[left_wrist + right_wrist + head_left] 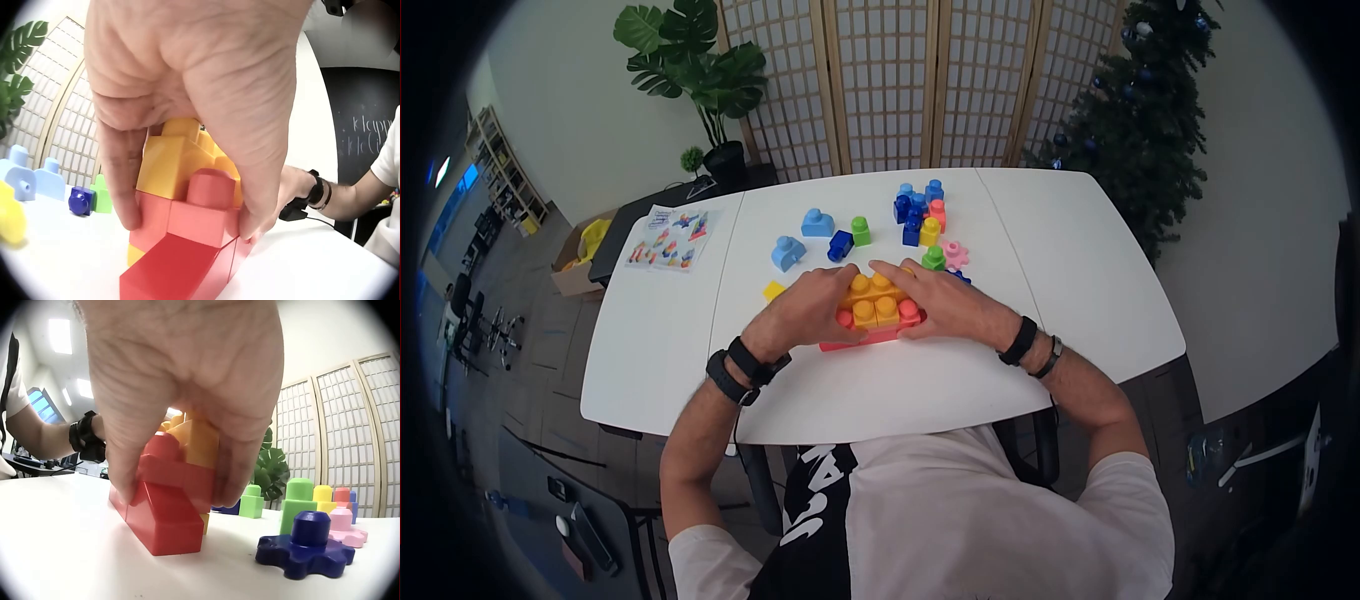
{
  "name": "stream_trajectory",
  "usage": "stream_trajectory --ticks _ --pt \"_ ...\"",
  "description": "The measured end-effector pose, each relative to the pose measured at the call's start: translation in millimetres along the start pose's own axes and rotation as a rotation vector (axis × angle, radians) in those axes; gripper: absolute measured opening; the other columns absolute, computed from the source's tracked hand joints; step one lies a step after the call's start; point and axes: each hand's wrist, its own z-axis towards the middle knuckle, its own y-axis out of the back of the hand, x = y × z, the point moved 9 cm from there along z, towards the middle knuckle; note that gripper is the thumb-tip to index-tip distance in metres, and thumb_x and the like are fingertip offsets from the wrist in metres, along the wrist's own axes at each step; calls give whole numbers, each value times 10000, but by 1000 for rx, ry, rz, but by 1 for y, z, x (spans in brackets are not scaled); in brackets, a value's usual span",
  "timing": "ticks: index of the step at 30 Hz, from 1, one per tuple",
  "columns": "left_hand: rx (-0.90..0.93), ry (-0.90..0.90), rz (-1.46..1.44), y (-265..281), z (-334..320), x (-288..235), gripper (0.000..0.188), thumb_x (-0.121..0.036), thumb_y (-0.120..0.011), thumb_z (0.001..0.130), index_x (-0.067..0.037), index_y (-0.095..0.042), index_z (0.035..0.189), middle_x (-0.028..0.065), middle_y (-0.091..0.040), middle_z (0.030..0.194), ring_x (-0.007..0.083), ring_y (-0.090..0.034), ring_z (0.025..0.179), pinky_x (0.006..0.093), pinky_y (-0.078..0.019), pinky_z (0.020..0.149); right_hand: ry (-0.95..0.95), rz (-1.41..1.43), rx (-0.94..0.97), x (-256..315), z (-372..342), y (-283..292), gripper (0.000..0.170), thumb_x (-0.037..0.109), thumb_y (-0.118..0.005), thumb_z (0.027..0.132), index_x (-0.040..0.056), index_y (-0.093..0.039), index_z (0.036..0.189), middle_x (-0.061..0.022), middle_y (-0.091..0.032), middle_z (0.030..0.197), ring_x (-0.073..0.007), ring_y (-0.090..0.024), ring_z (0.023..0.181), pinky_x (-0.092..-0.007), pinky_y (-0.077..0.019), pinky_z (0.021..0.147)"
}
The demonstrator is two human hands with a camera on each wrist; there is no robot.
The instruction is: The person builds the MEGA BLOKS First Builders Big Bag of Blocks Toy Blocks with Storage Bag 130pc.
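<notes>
Both hands grip a stack of toy building blocks near the front middle of the table. Yellow-orange blocks [874,308] with round studs form its upper part. Beneath them lie red blocks [187,262], with sloped red pieces jutting out at both ends. The left hand [802,303] holds the left end, thumb on the near side and fingers on the far side. At the opposite end the right hand [955,302] does the same, its thumb against a red block [164,515]. Palms arch over the top and hide part of the stack.
Loose light blue blocks [817,223], a green block [860,231] and a yellow block [773,291] lie beyond the left hand. A dark blue gear-shaped block [306,547] and a pink one [954,255] sit beyond the right hand. A printed sheet [672,240] lies at the far left.
</notes>
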Motion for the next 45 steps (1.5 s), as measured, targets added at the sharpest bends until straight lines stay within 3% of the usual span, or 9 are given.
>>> stream_trajectory --ticks 9,19,22,24,27,32,36,41,45 --pt "-1 -5 79 3 1 -4 649 -390 -963 681 31 -642 1056 221 -740 843 428 -733 808 469 -588 760 -9 -2 10 4 0 6 1112 200 -917 770 150 -325 1711 -201 -613 1216 -392 -725 983 -456 -616 872" --pt "-14 35 85 1 9 11 772 -441 -955 705 24 -629 1228 234 -751 1013 421 -751 939 482 -605 813 -41 -49 72 -10 10 10 1157 272 -926 841 201 -220 1754 -177 -609 1304 -360 -704 1107 -444 -609 939" --pt "12 63 95 13 12 7 878 -475 -976 716 2 -591 1344 236 -758 1069 422 -755 967 471 -605 841 97 20 -132 -14 14 41 1043 283 -885 892 132 -276 1725 -204 -630 1298 -379 -703 1062 -444 -599 906" --pt "42 86 96 17 10 4 939 -491 -993 720 -12 -561 1402 241 -762 1110 424 -755 984 459 -606 860 -81 278 -276 -45 16 72 776 320 -812 979 75 -459 1625 -184 -675 1258 -343 -716 1018 -420 -598 880" --pt "-104 -9 34 37 7 1 938 -516 -946 805 -42 -517 1492 233 -766 1168 398 -769 1017 450 -619 867 -160 165 -269 -101 20 84 491 285 -751 1018 17 -650 1417 -162 -729 1116 -314 -740 970 -407 -597 846" --pt "-326 29 -41 91 5 29 486 -317 -739 1045 -67 -592 1435 174 -792 1116 343 -789 928 412 -635 806 -276 55 -223 -134 24 62 336 250 -740 1006 7 -734 1238 -163 -757 1044 -327 -754 932 -430 -600 831" --pt "-239 148 82 98 -13 64 261 -160 -792 984 -40 -730 1207 132 -799 1001 298 -782 844 382 -632 781 -248 -120 -268 -145 33 44 326 246 -772 964 42 -744 1216 -145 -763 1078 -365 -749 970 -467 -605 870" --pt "33 158 89 50 -51 85 425 -38 -878 816 -109 -769 1221 78 -741 1313 300 -675 1240 403 -551 1088 -218 -235 -289 -135 30 51 345 219 -826 900 60 -754 1198 -133 -766 1088 -369 -749 999 -477 -604 893" --pt "31 131 169 20 -65 99 446 -62 -878 831 -112 -772 1262 62 -733 1332 301 -637 1276 409 -535 1108 -313 -168 -202 -147 25 47 330 172 -823 884 68 -759 1190 -147 -774 1145 -355 -748 1043 -438 -608 912"
